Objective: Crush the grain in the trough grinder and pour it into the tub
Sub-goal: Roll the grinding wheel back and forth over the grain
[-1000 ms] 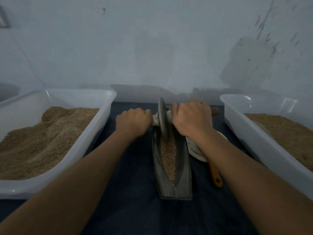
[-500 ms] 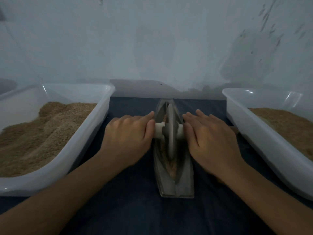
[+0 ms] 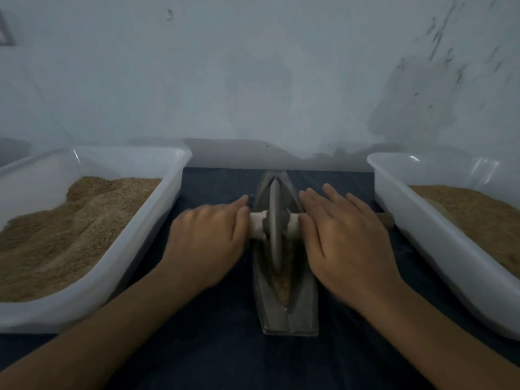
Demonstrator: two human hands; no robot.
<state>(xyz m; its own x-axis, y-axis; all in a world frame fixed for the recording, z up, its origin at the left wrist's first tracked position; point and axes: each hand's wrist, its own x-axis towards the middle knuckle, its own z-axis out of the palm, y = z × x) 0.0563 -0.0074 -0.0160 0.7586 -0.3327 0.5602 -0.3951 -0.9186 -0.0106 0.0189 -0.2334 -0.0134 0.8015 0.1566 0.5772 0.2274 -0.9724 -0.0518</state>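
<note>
A grey boat-shaped trough grinder [image 3: 302, 311] lies lengthwise on the dark cloth between two tubs. Its metal wheel [image 3: 275, 220] stands upright in the groove on a pale wooden axle [image 3: 257, 225]. Brown grain [image 3: 282, 285] shows in the groove near the front end. My left hand [image 3: 208, 243] presses flat on the axle's left end with straight fingers. My right hand [image 3: 346, 237] presses flat on the right end the same way. A white tub [image 3: 439, 243] with grain stands at the right.
Another white tub [image 3: 118, 263] heaped with brown grain [image 3: 70, 220] stands at the left. A wooden handle end [image 3: 385, 219] pokes out by the right tub, behind my right hand. A pale wall rises just behind the cloth [image 3: 219, 347].
The wheel rolled from the trough's far end toward me to its middle. Both hands went from gripping the axle with curled fingers to lying flat on it.
</note>
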